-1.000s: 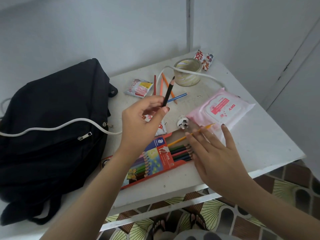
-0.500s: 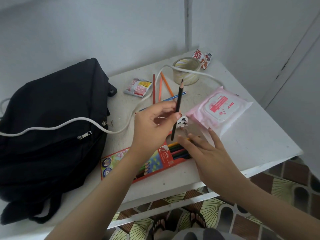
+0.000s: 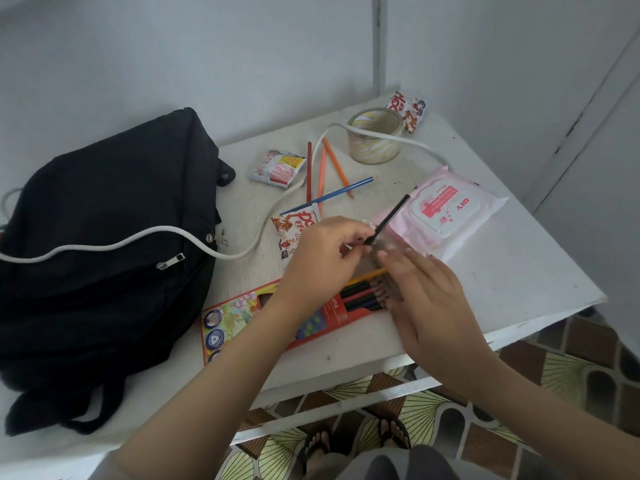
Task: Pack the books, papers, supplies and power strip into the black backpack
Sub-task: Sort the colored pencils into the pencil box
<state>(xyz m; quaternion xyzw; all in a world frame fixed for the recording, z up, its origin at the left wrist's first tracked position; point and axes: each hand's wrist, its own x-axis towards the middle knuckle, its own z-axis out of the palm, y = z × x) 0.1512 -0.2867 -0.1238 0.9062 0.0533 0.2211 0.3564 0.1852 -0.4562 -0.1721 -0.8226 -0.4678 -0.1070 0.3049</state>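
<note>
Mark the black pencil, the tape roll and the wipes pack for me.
black pencil (image 3: 391,218), head view, mid-shaft.
tape roll (image 3: 372,152), head view, outer wall.
wipes pack (image 3: 446,211), head view, white lid.

White desk (image 3: 519,271), scuffed and flecked with dark marks, spread across the middle from 9 to 3 o'clock. Behind it at 12 o'clock, plain pale wall (image 3: 173,64) with a vertical strip (image 3: 380,46) running down toward the desk's far corner. At 3 o'clock, white panel (image 3: 606,168) with a chipped, dark seam. At 5 o'clock, tiled floor (image 3: 571,368) patterned in brown and yellow-green fans. At 6 o'clock, two feet in dark sandals (image 3: 391,434).
</note>
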